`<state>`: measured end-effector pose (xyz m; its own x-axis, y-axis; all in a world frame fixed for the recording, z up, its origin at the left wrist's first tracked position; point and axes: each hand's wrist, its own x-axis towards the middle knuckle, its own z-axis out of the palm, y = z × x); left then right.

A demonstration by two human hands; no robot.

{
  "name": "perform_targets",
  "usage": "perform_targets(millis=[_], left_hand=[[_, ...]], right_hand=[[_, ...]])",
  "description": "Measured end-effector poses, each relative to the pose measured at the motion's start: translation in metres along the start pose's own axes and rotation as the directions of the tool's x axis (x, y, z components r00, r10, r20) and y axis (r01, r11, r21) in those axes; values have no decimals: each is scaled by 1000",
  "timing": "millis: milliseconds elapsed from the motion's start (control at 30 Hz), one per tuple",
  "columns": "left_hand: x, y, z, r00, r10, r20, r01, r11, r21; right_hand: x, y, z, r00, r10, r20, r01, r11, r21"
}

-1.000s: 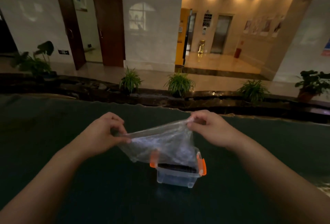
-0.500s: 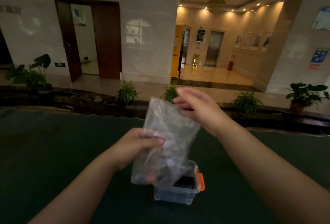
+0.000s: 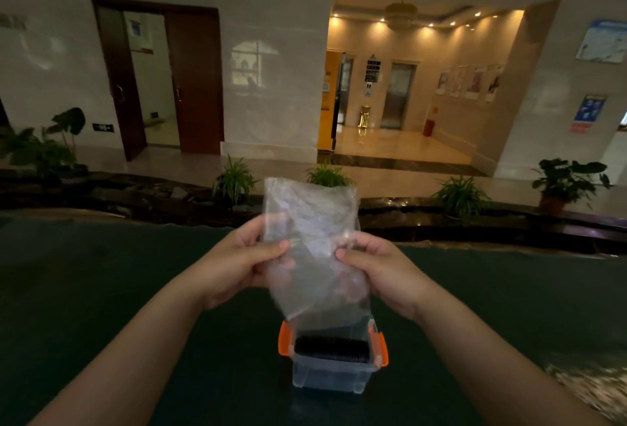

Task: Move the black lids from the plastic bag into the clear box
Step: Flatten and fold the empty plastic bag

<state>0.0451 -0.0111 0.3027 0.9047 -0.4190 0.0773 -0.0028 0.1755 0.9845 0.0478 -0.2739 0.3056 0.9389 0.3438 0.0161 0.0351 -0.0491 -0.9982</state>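
Note:
A clear plastic bag [image 3: 312, 222] hangs upright above the box, looking empty and see-through. My left hand [image 3: 237, 259] pinches its left edge and my right hand [image 3: 376, 266] pinches its right edge, both at mid-height. Directly below stands the small clear box [image 3: 330, 374] with orange latches on both sides. A dark row of black lids [image 3: 330, 349] lies inside it. The bag's lower end drapes over the box's far rim.
The box stands on a dark green table surface [image 3: 101, 307]. Beyond its far edge runs a dark ledge with potted plants [image 3: 234, 181]. A lit lobby with elevator doors lies behind. Pale glare marks the table at the lower right.
The bag has turned upright and risen in front of me. My right hand came down from the bag's top to its right edge; my left hand shifted up to the left edge.

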Motion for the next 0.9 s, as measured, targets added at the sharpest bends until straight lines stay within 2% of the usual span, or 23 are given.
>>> perform_targets(millis=[67,167,300,367,467,533,633,733,767,833,900], left_hand=[[-3,1,-6,999,30,38,-29,1000,-10],[-6,3,-8,998,57,5,-57,998,-12],[-8,6,-10,994,105,38,-103,993,-62],[-7,7,-8,993,102,52,-104,994,31],[-1,5,-1,986,-13,165,-47,933,357],[5,1,16,947,-130,295,-35,867,496],[14,-8,51,920,-189,344,-49,815,578],[25,-19,86,945,-134,300,-33,869,493],[27,-22,93,957,-122,263,-1,906,423],[32,-29,117,969,-109,220,44,959,280],[37,-37,146,969,-102,225,68,986,154]], right_hand=[[-2,0,-1,1000,-12,9,11,996,85],[-9,-2,4,999,-38,-7,39,985,166],[-17,-2,7,998,-56,-28,62,952,298],[-23,-5,9,998,-61,1,60,976,208],[-32,-11,10,997,-67,48,72,991,-111],[-40,-14,9,998,-9,67,21,984,-176],[-56,-18,3,1000,4,8,-2,977,-214],[-83,-16,-14,956,-76,-284,52,994,-91],[-91,-13,-19,942,-69,-327,62,998,-31],[-117,-3,-33,954,-25,-298,44,997,56],[-143,9,-44,967,19,-253,-2,998,67]])
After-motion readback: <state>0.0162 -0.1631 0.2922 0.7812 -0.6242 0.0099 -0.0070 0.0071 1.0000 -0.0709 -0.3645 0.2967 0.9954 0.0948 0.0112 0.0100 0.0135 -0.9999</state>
